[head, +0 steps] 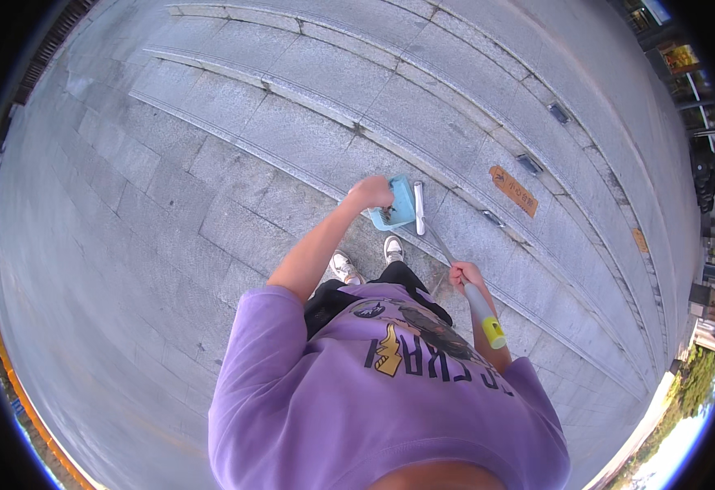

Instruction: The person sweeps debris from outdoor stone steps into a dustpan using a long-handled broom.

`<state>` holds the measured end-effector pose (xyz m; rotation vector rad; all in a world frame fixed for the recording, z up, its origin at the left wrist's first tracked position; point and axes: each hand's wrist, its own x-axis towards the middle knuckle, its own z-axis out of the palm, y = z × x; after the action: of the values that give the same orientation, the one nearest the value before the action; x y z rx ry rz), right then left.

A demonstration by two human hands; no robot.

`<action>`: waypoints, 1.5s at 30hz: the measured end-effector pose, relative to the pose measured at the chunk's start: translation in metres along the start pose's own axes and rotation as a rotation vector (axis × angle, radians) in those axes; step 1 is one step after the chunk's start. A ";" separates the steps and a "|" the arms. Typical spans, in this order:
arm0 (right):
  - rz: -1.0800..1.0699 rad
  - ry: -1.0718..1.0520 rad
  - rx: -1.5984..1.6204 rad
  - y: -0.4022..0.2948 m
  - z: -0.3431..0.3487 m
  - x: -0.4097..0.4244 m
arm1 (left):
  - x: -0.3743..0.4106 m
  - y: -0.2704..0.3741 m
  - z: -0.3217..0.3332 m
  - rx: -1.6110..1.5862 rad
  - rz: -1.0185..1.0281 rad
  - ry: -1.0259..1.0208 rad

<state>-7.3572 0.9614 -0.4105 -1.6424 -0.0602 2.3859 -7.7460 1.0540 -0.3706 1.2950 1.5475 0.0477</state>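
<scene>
My left hand [371, 192] is closed in a fist at the near-left side of a light blue plastic dustpan [401, 202], apparently around its handle, which the hand mostly hides. Dark debris [388, 212] lies in the pan beside its comb teeth. Just right of the pan's open edge is the narrow white head of a long-handled sweeper [419, 208]; whether it is a broom or a squeegee I cannot tell. My right hand [466, 275] grips the sweeper's grey pole, whose thick grip ends in a yellow-green cap near my right forearm.
Low granite steps [321, 101] rise beyond the dustpan and curve off to the right. An orange warning sticker [513, 191] with writing lies on one tread, and small recessed lights [529, 164] sit in the risers. My white shoes [394, 249] stand on stone paving [168, 202] below the lowest step.
</scene>
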 end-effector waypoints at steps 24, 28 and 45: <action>-0.092 0.463 0.527 -0.072 0.397 0.254 | -0.312 -0.382 -0.224 -1.363 -0.506 0.808; -0.051 0.507 0.341 -0.048 0.479 0.358 | -0.333 -0.445 -0.312 -1.344 -0.530 0.842; 0.041 0.140 0.742 -0.192 1.041 0.528 | -0.320 -0.739 -0.732 -1.281 -0.449 0.912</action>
<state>-8.4642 1.3723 -0.4794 -1.4186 0.7863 1.9384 -8.8228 0.9235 -0.2864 -0.1785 1.9043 1.2536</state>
